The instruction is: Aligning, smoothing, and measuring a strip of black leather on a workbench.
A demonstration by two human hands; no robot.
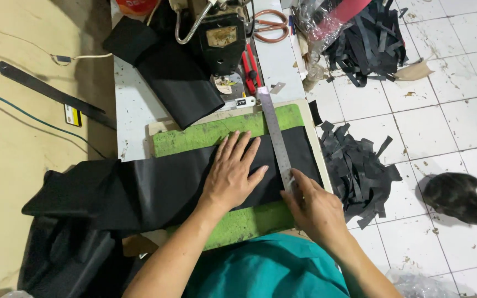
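View from above of a person's two bare hands at a white surface (133, 110). A green cutting mat (205, 135) lies on a pale board, and a long strip of black fabric (155, 185) is spread across the mat, its left end hanging off the surface in loose folds.

The left hand (232, 174) rests flat on the black fabric, palm down, fingers spread wide and pointing away from the person, holding nothing. The right hand (316, 207) sits at the near edge of the mat, just right of the left hand, its fingers curled down where a metal ruler (276, 138) ends. Whether this hand holds a small tool against the ruler cannot be told. The ruler lies slanted across the right part of the fabric, running from the far edge of the mat down to the right hand.

Beyond the mat stands a dark sewing machine (219, 33), with a second folded black cloth (167, 72) to its left. Red-handled pliers (251, 69) and orange-handled scissors (269, 25) lie near the machine.

To the right, on a white tiled floor (459, 83), lie two heaps of black offcut strips: one (360, 174) just beside the surface, another (371, 38) farther away. A dark furry animal (459, 198) lies on the tiles at the right edge. The person wears a teal garment (266, 270)
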